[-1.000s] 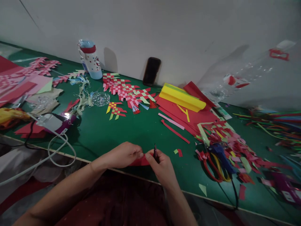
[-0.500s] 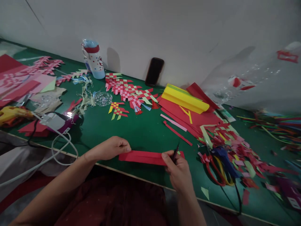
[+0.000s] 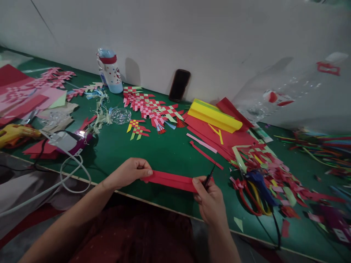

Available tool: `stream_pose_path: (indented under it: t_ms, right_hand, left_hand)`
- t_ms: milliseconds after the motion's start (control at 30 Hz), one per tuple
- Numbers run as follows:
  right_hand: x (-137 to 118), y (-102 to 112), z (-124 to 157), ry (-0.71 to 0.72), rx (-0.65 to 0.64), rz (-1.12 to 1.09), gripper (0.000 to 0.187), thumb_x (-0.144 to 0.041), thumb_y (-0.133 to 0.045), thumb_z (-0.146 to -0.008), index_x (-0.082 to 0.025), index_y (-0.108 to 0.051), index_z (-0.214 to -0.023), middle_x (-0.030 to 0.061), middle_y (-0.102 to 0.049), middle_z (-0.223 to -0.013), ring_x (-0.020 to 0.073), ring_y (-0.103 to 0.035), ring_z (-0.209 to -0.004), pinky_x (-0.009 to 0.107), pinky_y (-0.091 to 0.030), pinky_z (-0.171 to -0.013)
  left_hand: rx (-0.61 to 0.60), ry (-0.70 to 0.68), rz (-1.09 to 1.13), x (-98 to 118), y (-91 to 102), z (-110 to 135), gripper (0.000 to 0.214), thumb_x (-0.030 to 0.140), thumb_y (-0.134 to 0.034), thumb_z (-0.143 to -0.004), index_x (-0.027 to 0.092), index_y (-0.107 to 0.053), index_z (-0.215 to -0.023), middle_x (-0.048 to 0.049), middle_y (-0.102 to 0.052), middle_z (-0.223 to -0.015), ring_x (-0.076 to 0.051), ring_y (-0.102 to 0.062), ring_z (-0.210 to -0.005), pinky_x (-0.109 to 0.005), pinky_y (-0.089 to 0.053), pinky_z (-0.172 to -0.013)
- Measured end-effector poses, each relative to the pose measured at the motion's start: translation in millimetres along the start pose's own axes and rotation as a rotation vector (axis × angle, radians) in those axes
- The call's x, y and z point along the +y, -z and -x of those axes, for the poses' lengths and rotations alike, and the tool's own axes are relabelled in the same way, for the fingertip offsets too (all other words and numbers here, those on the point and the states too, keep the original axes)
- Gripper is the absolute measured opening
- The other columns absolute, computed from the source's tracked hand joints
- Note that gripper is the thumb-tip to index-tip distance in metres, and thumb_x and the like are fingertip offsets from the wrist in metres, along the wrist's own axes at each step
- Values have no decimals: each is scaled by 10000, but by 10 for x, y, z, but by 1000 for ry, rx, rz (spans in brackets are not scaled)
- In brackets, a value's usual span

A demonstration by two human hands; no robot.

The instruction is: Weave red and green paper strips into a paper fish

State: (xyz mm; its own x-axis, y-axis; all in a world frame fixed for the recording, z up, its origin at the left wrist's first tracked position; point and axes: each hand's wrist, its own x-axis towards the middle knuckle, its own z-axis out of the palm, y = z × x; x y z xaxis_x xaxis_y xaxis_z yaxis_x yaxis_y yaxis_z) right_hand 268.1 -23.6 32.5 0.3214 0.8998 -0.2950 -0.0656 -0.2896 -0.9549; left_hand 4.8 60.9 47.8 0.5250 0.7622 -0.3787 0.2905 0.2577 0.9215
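A folded strip of red paper (image 3: pixel 171 180) is stretched flat over the front of the green table (image 3: pixel 164 149). My left hand (image 3: pixel 130 171) pinches its left end. My right hand (image 3: pixel 210 199) pinches the right end and also grips a thin dark pen (image 3: pixel 208 179) that points up and to the right. Both hands are closed. Woven red, pink and green paper pieces (image 3: pixel 152 109) lie further back.
A heap of paper scraps with scissors (image 3: pixel 253 188) lies to the right. Yellow (image 3: pixel 214 115) and red sheets sit behind. A bottle (image 3: pixel 109 70) and a dark phone (image 3: pixel 179 85) stand by the wall. A glue gun (image 3: pixel 13 132) and white cable (image 3: pixel 70 171) lie left.
My hands have drawn apart from a tight pinch, and the red strip now lies stretched out between them. My right hand slid right with the pen.
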Motion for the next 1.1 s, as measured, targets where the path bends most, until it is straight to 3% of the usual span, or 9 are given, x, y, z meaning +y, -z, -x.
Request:
stream_pose_path:
  t_ms: [200,433,567,667,867,1100]
  right_hand:
    - [1,46,29,14,-6,39,380,-530,-715,-712,-179,-578,-755,-74,-367,-548,57,-293,-453,214,-223,-419]
    - [63,22,41,38,0,119,374,-555,-672,-743,-195,-572,-754,-66,-398,-541,82,-332,-480,220,-275,-438]
    - [35,-48,55,37,-33,149,391,-577,-649,-753,-193,-572,-756,-68,-392,-532,81,-313,-467,226,-260,-431]
    - [-15,-117,76,36,-70,170,382,-564,-657,-753,-192,-570,-745,-73,-382,-529,73,-283,-458,226,-244,-432]
    - [-64,-180,96,36,-124,202,376,-558,-642,-761,-190,-575,-717,-62,-408,-543,76,-285,-475,227,-258,-447]
    - [-130,-208,67,46,-227,287,355,-525,-676,-728,-173,-628,-733,-49,-437,-575,84,-323,-520,226,-278,-490]
  left_hand:
    - [-1,-34,-55,15,-19,39,409,538,-567,-819,145,-578,-706,-11,-634,-612,-108,-557,-577,-212,-400,-592]
    - [-7,-78,-190,-17,46,63,421,488,-471,-909,143,-577,-694,12,-593,-612,-101,-522,-590,-202,-365,-604]
    - [-78,-106,-387,100,56,80,374,461,-458,-921,157,-669,-875,-3,-659,-788,-118,-547,-696,-200,-369,-632]
    - [-160,-114,-366,197,-47,48,337,457,-560,-862,190,-673,-1033,-5,-688,-897,-134,-582,-768,-196,-398,-667]
    - [-178,-112,-442,228,-217,-63,251,402,-594,-806,176,-702,-810,24,-644,-684,-112,-533,-639,-177,-340,-557]
    - [-186,-112,-503,280,-196,-58,263,391,-556,-816,187,-723,-810,30,-625,-657,-108,-512,-625,-175,-319,-554]
